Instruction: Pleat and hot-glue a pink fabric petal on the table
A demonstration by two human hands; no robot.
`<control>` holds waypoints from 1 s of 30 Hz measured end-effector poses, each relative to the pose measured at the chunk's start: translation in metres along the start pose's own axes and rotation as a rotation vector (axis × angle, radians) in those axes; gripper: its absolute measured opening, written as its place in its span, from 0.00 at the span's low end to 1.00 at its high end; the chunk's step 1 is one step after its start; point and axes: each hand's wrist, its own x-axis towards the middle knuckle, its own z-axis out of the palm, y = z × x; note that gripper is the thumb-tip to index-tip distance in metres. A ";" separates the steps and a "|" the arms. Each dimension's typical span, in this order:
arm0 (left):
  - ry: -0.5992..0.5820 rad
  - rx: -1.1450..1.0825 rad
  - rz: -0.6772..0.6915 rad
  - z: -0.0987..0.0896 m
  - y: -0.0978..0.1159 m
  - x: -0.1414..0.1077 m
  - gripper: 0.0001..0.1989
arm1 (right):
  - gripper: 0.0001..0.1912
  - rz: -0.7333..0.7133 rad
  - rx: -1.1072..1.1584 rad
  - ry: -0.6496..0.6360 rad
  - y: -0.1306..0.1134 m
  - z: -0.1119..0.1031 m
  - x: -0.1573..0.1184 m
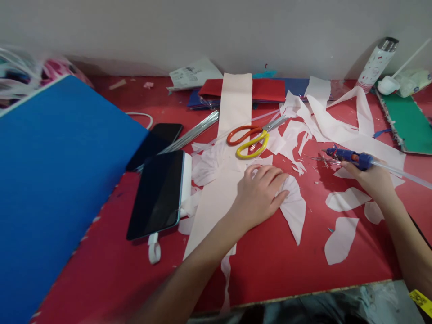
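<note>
My left hand (261, 195) rests low over the table, its thumb and forefinger at the gathered edge of a pale pink paper petal (294, 204). The petal fans out to the right of those fingers; its inner end is hidden under them. My right hand (373, 180) is closed around a blue hot glue gun (351, 156), nozzle pointing left, with a clear glue stick (403, 172) out of its back. Just below the gun lie loose cut petals (347, 199). Scissors (249, 140) with red and yellow handles lie beyond my left hand.
A long pink paper strip (211, 211) runs under my left forearm. To the left are a tablet (157, 193), a dark phone (168, 135) and a large blue board (67, 180). Paper scraps (320, 117), a flask (378, 65) and a green board (411, 119) stand or lie farther back.
</note>
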 end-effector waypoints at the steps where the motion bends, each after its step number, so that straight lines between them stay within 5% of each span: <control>1: 0.016 0.013 0.001 0.000 -0.001 0.000 0.12 | 0.22 0.001 -0.002 -0.004 0.000 0.000 0.000; 9: -0.120 -0.070 0.228 -0.002 -0.002 0.000 0.12 | 0.22 -0.046 -0.020 -0.007 0.004 0.001 0.001; 30: -0.041 0.178 0.023 -0.008 -0.005 0.000 0.15 | 0.23 -0.042 -0.036 0.025 0.002 0.000 0.000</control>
